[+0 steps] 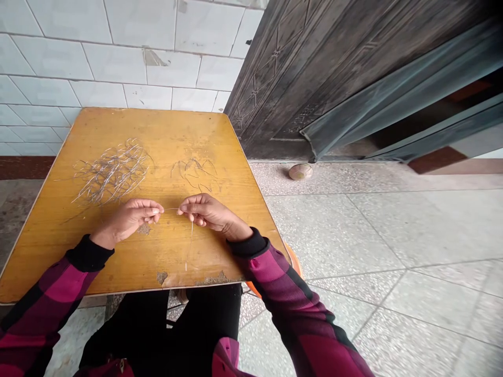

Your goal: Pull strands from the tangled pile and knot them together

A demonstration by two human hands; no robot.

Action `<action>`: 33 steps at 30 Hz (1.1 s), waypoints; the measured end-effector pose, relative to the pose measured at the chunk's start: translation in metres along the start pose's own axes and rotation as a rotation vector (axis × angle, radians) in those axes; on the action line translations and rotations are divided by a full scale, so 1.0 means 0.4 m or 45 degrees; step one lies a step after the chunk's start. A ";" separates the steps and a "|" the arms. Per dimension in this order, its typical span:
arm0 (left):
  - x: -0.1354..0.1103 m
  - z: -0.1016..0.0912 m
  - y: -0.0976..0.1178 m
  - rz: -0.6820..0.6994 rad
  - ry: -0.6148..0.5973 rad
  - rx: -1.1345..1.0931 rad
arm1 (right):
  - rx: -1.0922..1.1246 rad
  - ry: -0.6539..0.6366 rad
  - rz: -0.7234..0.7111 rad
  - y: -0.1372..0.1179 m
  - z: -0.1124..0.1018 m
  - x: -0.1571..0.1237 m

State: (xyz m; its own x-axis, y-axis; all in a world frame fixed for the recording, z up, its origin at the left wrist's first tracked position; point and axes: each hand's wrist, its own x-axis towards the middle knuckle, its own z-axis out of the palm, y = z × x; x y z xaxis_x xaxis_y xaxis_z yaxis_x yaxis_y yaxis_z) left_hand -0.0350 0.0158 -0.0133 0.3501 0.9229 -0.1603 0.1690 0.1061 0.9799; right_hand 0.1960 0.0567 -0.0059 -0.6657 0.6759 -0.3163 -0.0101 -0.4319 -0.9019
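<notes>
Plaid sleeves (271, 277) | left hand (126, 220), right hand (210, 212) pinching thin wire (170, 209) | axis crosswise, one end trailing down across tabletop (176, 131)

The fine strand (171, 209) between the left hand (128, 220) and right hand (212, 213) is too thin to show its material; the tangled strands (112, 173) on the worktop (184, 128) cannot be counted, and an orange object (295, 264) is mostly hidden behind it.

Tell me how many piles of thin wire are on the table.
2. The larger pile lies toward the left of the yellow wooden tabletop, the smaller pile to its right, both beyond the left hand and right hand, which pinch a separate strand.
</notes>
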 end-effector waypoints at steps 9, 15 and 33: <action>-0.002 0.025 0.006 -0.161 -0.073 -0.451 | -0.145 0.043 -0.091 0.014 0.019 0.003; -0.014 0.019 0.013 -0.292 -0.141 -0.342 | -0.256 -0.014 -0.171 0.012 0.010 -0.006; -0.019 -0.008 -0.003 0.024 -0.242 0.023 | -0.371 0.083 -0.252 -0.001 0.005 -0.017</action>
State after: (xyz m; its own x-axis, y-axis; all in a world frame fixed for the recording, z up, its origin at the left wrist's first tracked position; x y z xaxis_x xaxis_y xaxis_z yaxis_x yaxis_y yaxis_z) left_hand -0.0408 0.0098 -0.0128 0.5205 0.8381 -0.1633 0.1765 0.0815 0.9809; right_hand 0.1990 0.0508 -0.0029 -0.6231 0.7701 -0.1370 0.0855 -0.1070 -0.9906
